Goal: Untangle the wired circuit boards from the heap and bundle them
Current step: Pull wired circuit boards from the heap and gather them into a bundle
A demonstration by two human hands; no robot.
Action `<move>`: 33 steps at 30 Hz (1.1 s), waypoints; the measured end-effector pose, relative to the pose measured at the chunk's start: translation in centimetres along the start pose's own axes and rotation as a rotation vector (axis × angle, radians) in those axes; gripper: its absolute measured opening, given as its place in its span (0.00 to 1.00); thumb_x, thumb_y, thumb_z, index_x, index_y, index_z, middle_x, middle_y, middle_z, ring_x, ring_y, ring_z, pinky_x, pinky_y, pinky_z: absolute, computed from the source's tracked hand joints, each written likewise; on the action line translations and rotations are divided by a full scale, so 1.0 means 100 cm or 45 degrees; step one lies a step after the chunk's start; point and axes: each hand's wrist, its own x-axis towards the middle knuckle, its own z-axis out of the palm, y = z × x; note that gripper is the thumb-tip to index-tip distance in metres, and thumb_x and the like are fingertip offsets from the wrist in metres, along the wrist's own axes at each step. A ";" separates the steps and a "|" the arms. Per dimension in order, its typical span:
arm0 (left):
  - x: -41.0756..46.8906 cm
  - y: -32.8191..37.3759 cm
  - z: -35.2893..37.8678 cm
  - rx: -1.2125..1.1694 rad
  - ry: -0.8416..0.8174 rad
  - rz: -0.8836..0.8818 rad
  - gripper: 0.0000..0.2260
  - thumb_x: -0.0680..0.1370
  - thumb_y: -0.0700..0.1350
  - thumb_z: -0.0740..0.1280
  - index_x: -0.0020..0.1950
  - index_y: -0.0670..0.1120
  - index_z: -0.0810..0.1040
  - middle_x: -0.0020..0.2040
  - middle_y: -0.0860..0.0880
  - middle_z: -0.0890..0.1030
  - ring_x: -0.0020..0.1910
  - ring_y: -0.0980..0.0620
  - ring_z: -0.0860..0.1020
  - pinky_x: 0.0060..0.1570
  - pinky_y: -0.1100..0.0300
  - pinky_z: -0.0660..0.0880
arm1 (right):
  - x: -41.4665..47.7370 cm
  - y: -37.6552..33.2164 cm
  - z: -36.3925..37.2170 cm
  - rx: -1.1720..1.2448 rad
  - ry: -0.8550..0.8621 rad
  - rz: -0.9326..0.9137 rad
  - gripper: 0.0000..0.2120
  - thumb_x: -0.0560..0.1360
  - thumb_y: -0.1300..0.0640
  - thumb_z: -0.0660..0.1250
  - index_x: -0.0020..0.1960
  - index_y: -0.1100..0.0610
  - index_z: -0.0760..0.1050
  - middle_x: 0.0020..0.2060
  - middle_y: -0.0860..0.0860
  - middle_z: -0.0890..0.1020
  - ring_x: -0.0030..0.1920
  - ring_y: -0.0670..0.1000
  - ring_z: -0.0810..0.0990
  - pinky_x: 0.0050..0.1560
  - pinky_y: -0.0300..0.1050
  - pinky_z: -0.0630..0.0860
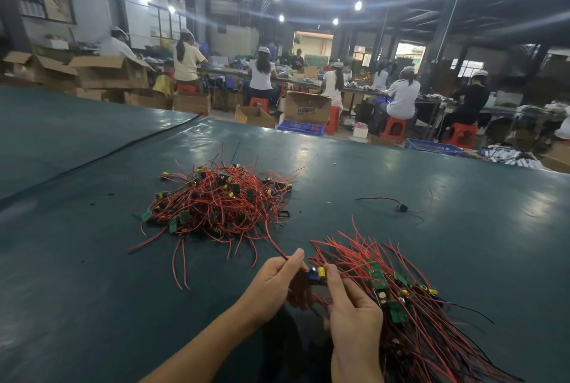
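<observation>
Two piles of wired boards lie on the wide, shiny, dark green tabletop (92, 274). The bigger pile is the heap (216, 200), a messy mound of thin red wires, little green circuit boards and yellow cans. It sits at eleven o'clock from the hands, a good way off. The other pile is the bundle (410, 314), a long sheaf of the same red-wired green boards, with the wires lying mostly the same way. It fans out beside the hands from one o'clock round to four o'clock.

The right hand (354, 324) has its grip closed on the bundle and holds it at the near end. The left hand (274, 284) has its grip closed too. Its thumb and fingers pinch a long red wire (274, 243) that runs off toward the heap.

One lone board (401, 207), dark with a red wire and a black wire, lies by itself at two o'clock, apart from both piles.

Between the two hands is a small board (317, 276) with a yellow can and a blue part. The right thumb tip touches it, and it sits right at the edge of the bundle.

I think the job is partly done. Many boards are lined up in the bundle, and the small board looks ready to join them. But the heap is big, so lots are left to pull free. I can see nothing tied round the bundle.
</observation>
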 end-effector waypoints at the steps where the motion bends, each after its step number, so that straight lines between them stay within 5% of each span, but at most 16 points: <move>1: -0.001 -0.001 0.000 0.040 -0.057 0.020 0.23 0.75 0.67 0.60 0.34 0.51 0.81 0.31 0.47 0.82 0.32 0.52 0.81 0.36 0.63 0.76 | 0.000 0.000 0.000 0.011 -0.004 -0.010 0.07 0.71 0.54 0.73 0.35 0.52 0.86 0.26 0.51 0.82 0.29 0.48 0.81 0.34 0.43 0.78; 6: -0.002 -0.007 0.004 0.159 -0.128 0.074 0.20 0.72 0.63 0.69 0.36 0.46 0.80 0.31 0.49 0.80 0.33 0.53 0.78 0.39 0.58 0.75 | 0.001 0.000 0.001 0.067 -0.020 0.040 0.12 0.77 0.60 0.68 0.38 0.52 0.87 0.38 0.53 0.87 0.40 0.51 0.86 0.46 0.49 0.81; 13: 0.000 -0.002 0.000 0.018 -0.105 0.079 0.16 0.75 0.49 0.68 0.27 0.48 0.79 0.26 0.51 0.78 0.26 0.56 0.76 0.32 0.67 0.72 | 0.002 0.000 0.004 0.100 -0.031 0.042 0.11 0.76 0.60 0.69 0.39 0.51 0.87 0.42 0.54 0.87 0.49 0.55 0.85 0.58 0.56 0.78; 15: -0.001 -0.002 0.000 -0.052 -0.106 0.084 0.16 0.75 0.49 0.68 0.27 0.45 0.78 0.26 0.48 0.78 0.24 0.54 0.75 0.31 0.64 0.73 | 0.004 -0.004 0.003 0.121 -0.016 0.025 0.10 0.76 0.61 0.69 0.40 0.53 0.87 0.44 0.55 0.87 0.43 0.53 0.84 0.55 0.53 0.79; 17: -0.001 0.000 -0.001 -0.107 -0.100 0.091 0.17 0.74 0.48 0.68 0.26 0.45 0.77 0.26 0.47 0.77 0.23 0.52 0.74 0.29 0.63 0.72 | 0.008 -0.010 -0.003 0.147 0.025 -0.001 0.09 0.75 0.60 0.70 0.40 0.53 0.87 0.36 0.51 0.86 0.29 0.46 0.73 0.36 0.42 0.76; 20: -0.001 0.005 -0.005 -0.158 -0.084 0.081 0.17 0.73 0.47 0.68 0.24 0.46 0.75 0.25 0.46 0.76 0.21 0.51 0.72 0.27 0.64 0.71 | 0.016 -0.018 -0.015 0.212 0.124 -0.047 0.07 0.75 0.59 0.70 0.41 0.55 0.86 0.21 0.44 0.68 0.20 0.42 0.60 0.20 0.34 0.62; 28: -0.004 0.010 -0.006 -0.147 -0.193 0.144 0.17 0.72 0.51 0.69 0.26 0.46 0.75 0.26 0.47 0.77 0.22 0.51 0.73 0.29 0.64 0.71 | 0.019 -0.023 -0.022 0.292 0.252 -0.265 0.09 0.77 0.59 0.68 0.41 0.54 0.85 0.20 0.45 0.64 0.20 0.42 0.60 0.20 0.35 0.60; 33: -0.004 0.006 -0.004 -0.100 -0.148 0.131 0.17 0.73 0.56 0.69 0.29 0.47 0.79 0.28 0.46 0.77 0.26 0.51 0.75 0.33 0.61 0.73 | 0.011 -0.017 -0.015 0.102 0.049 -0.238 0.08 0.70 0.49 0.72 0.36 0.51 0.85 0.21 0.47 0.69 0.21 0.44 0.63 0.22 0.37 0.62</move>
